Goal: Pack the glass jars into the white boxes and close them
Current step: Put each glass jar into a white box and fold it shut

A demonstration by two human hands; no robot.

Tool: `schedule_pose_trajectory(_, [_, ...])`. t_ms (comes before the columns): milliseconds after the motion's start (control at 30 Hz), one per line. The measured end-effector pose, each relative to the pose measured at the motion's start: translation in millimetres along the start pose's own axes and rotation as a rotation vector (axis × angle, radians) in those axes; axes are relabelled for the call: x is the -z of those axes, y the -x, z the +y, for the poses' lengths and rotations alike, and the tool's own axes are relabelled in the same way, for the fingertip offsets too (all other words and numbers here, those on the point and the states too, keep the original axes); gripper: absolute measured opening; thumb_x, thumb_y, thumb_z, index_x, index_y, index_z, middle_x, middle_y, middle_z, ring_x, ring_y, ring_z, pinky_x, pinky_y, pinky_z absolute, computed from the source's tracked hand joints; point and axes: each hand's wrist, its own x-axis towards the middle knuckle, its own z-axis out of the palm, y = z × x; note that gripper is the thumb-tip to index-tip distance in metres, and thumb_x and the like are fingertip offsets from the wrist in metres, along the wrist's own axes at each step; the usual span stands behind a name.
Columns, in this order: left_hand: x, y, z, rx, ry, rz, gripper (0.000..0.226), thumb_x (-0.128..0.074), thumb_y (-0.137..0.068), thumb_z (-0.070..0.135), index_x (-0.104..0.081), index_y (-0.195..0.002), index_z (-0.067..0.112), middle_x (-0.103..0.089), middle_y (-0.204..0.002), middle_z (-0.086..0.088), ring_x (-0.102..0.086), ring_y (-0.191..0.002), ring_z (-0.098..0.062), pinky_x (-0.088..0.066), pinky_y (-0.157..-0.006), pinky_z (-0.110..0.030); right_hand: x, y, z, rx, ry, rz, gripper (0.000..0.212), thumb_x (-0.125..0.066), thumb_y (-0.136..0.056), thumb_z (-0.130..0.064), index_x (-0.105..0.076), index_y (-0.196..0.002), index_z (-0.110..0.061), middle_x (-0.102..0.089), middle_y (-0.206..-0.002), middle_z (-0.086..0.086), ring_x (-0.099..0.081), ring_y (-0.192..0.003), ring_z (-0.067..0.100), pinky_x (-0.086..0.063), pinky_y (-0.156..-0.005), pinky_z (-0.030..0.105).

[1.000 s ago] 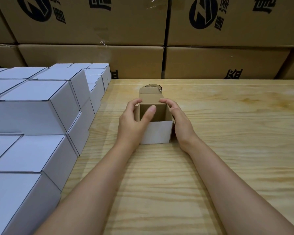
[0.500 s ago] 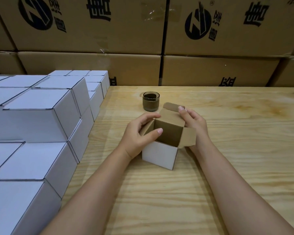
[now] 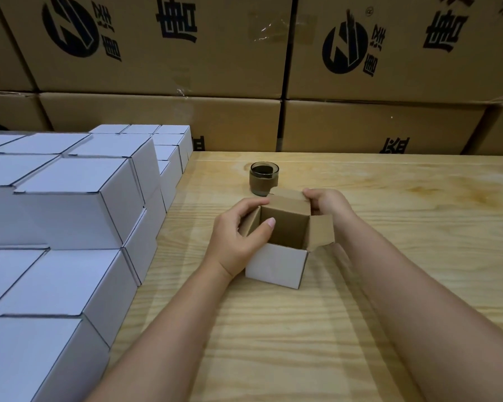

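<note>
A small white box (image 3: 275,266) with a brown inside stands open on the wooden table (image 3: 273,343), turned a little to one side. My left hand (image 3: 238,236) grips its left wall, thumb hooked over the rim and fingers round the left flap. My right hand (image 3: 327,203) pinches the back lid flap at the far right corner. The right side flap sticks out free. A short glass jar (image 3: 263,181) with dark contents and a tan band stands upright just behind the box, apart from both hands.
Closed white boxes (image 3: 70,216) are stacked in several rows and layers along the table's left side. Large brown printed cartons (image 3: 163,123) form a wall behind the table. Bare wood lies to the right and in front of the box.
The box has been pulled nearer to me and turned, which uncovered the jar behind it. My right hand has shifted from the box's right wall to the back lid flap.
</note>
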Motion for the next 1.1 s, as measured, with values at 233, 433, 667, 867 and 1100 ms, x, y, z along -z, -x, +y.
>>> schedule_pose_trajectory(233, [0.4,-4.2,-1.3,0.001,-0.19,0.133,0.068,-0.053,-0.069,0.063,-0.064,-0.117,0.017,-0.067,-0.105,0.007,-0.061,-0.099,-0.005,-0.05,-0.081,-0.021,-24.8,-50.4,-35.1,0.381,0.421,-0.161,0.036,-0.047,-0.098,-0.033,-0.052,-0.133,-0.029,-0.048,-0.135,0.001,-0.044,-0.124,0.019,-0.041,-0.096,0.037])
schedule_pose_trajectory(433, [-0.2,-2.5,3.9,0.022,-0.275,0.186,0.077,-0.049,-0.068,0.067,-0.062,-0.123,0.014,-0.066,-0.114,0.004,-0.06,-0.108,-0.012,-0.05,-0.091,-0.033,-38.2,-74.2,-38.4,0.297,0.541,-0.162,0.043,-0.027,-0.103,-0.036,-0.068,-0.103,-0.023,-0.039,-0.148,0.006,-0.036,-0.132,0.028,-0.04,-0.094,0.038])
schedule_pose_trajectory(667, [-0.3,-4.5,-0.5,0.06,-0.35,0.275,0.066,-0.054,-0.075,0.057,-0.058,-0.128,0.017,-0.062,-0.116,0.007,-0.056,-0.107,-0.007,-0.041,-0.081,-0.009,-8.5,-74.3,-21.1,0.463,0.595,0.049,0.019,-0.057,-0.09,-0.026,-0.068,-0.101,-0.016,-0.065,-0.104,0.005,-0.054,-0.075,0.007,-0.041,-0.06,0.022])
schedule_pose_trajectory(867, [-0.1,-9.6,-2.3,0.087,-0.266,0.338,0.067,-0.058,-0.075,0.054,-0.058,-0.128,0.014,-0.052,-0.114,0.016,-0.045,-0.107,0.004,-0.028,-0.084,0.005,11.3,-55.4,-2.4,0.544,0.614,0.156,0.043,-0.074,-0.074,-0.051,-0.07,-0.094,-0.013,-0.064,-0.094,-0.003,-0.057,-0.099,0.015,-0.044,-0.075,0.026])
schedule_pose_trajectory(1100, [2.2,-10.6,-0.9,0.168,-0.226,0.234,0.101,-0.065,-0.051,0.074,-0.05,-0.137,0.023,-0.047,-0.127,0.018,-0.04,-0.12,0.001,-0.025,-0.086,-0.001,29.8,-29.5,-4.8,0.447,0.385,0.147,0.054,-0.078,-0.075,-0.038,-0.049,-0.119,-0.025,-0.06,-0.103,-0.002,-0.059,-0.094,0.017,-0.045,-0.066,0.026])
